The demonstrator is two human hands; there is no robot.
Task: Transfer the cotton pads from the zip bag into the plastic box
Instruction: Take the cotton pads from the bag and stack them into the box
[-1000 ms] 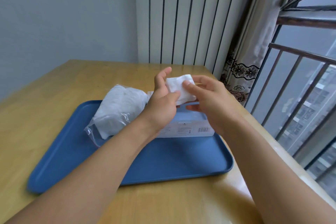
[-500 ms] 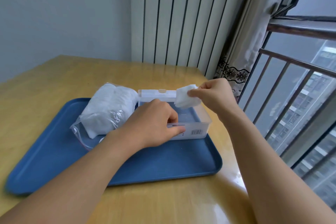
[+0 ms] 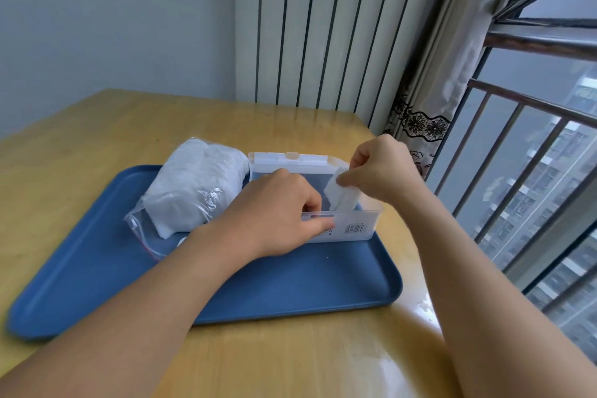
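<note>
Two bare hands work over one blue rectangular plastic tray lying on one light wooden worktop.

The right hand pinches a small stack of white square cotton pads between thumb and fingers, the stack tilted with its lower edge dipping inside the one clear rectangular plastic box directly below that hand (how many pads the stack holds cannot be counted).

The left hand grips the near wall of the box, thumb lying along the outside and fingers curled over the rim. The box's clear hinged lid stands open on the far side of both hands, and one barcode sticker shows on the near wall, just right of the left thumb.

Left of the left hand, touching its wrist side, lies one clear plastic zip bag with a red seal line, bulging with more white pads; its mouth end points toward the person. The bag sits on the tray just beside the box.

Beyond the hands stand one white ribbed radiator panel and one grey curtain with a black floral band; to the right of the right hand runs a metal window railing.
</note>
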